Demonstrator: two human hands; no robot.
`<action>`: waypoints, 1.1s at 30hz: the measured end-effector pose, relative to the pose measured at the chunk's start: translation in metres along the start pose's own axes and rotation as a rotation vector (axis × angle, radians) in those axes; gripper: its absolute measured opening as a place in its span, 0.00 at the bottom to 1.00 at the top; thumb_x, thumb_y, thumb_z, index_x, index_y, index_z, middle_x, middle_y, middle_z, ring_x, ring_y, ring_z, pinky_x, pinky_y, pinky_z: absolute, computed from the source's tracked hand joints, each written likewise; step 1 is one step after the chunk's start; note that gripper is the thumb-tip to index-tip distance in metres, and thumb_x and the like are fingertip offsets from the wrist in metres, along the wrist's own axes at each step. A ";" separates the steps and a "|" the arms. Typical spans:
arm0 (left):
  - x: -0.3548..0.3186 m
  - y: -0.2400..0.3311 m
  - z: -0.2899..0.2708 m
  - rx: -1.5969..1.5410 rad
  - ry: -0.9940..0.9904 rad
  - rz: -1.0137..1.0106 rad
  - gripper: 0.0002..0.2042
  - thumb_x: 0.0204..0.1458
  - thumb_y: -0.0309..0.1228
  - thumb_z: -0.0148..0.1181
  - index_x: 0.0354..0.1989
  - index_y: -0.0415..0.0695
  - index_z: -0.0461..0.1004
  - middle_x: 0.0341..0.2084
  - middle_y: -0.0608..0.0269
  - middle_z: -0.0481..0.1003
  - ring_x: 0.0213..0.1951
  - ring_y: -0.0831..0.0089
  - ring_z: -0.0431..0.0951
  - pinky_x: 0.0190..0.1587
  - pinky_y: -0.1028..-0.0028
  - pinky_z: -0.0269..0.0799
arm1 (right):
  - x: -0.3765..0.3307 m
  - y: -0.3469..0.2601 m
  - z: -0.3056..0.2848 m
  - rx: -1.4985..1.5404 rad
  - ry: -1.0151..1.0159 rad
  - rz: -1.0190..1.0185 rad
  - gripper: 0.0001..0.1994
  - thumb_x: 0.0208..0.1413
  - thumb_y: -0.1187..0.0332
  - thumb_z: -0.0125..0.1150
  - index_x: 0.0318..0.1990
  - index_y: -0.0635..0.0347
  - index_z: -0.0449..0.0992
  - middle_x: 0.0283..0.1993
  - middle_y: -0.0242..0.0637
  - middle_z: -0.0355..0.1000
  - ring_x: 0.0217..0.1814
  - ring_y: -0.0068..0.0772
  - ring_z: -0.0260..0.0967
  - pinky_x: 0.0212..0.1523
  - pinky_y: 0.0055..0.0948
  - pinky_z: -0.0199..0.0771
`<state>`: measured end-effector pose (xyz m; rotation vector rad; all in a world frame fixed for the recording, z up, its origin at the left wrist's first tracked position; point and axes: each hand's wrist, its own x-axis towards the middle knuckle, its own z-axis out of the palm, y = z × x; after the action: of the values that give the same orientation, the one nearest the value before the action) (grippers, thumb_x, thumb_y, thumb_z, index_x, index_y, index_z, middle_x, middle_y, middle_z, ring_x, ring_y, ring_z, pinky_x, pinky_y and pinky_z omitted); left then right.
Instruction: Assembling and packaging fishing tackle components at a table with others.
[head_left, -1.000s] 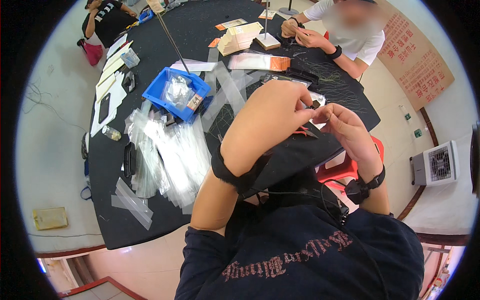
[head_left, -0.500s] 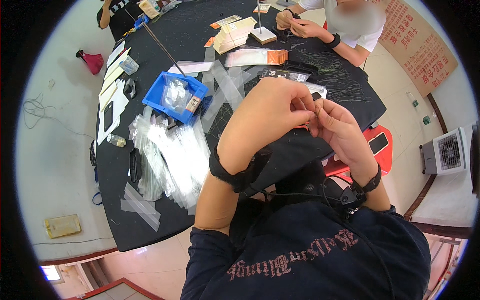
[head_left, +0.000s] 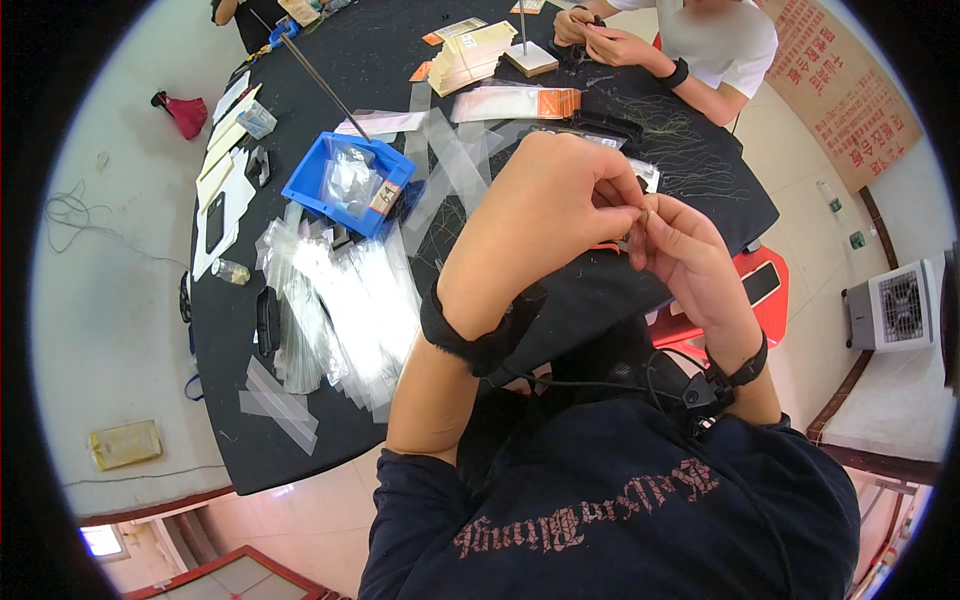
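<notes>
1 L hand & 1 R hand pinch 1 tiny item, ID unclear.

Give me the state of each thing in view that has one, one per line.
Left hand: fingertips pinched
Right hand: fingertips pinched, meeting the left's
Tiny item: at the fingertips, too small to identify
Blue bin: open-topped, holding clear bags
Clear sleeves: heaped, overlapping
Clear strips: crossed
Phone: dark screen up, on the stool
Air cooler: upright
</notes>
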<state>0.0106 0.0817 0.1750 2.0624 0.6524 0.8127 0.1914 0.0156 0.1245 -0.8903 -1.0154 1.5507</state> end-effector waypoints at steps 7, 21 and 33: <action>0.000 -0.001 -0.003 0.027 0.005 0.034 0.05 0.42 0.22 0.61 0.28 0.34 0.77 0.23 0.59 0.78 0.28 0.77 0.78 0.33 0.78 0.74 | 0.000 0.002 -0.002 -0.015 0.019 -0.014 0.09 0.62 0.62 0.52 0.37 0.58 0.71 0.32 0.26 0.67 0.33 0.19 0.63 0.36 0.18 0.63; 0.001 -0.004 -0.005 0.135 -0.123 0.226 0.08 0.41 0.23 0.66 0.32 0.41 0.80 0.23 0.59 0.78 0.25 0.72 0.78 0.29 0.77 0.71 | -0.002 -0.002 -0.004 -0.134 -0.021 0.017 0.07 0.60 0.65 0.54 0.38 0.59 0.71 0.26 0.21 0.62 0.22 0.10 0.51 0.22 0.13 0.48; -0.001 -0.006 -0.004 0.198 -0.190 0.186 0.08 0.41 0.25 0.64 0.32 0.40 0.79 0.25 0.56 0.78 0.27 0.67 0.79 0.31 0.74 0.73 | -0.004 -0.004 -0.004 -0.220 -0.048 0.106 0.07 0.59 0.67 0.54 0.39 0.61 0.71 0.26 0.19 0.60 0.21 0.08 0.47 0.21 0.13 0.45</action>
<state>0.0058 0.0867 0.1713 2.3734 0.4564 0.6650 0.1968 0.0124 0.1267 -1.0774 -1.2066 1.5748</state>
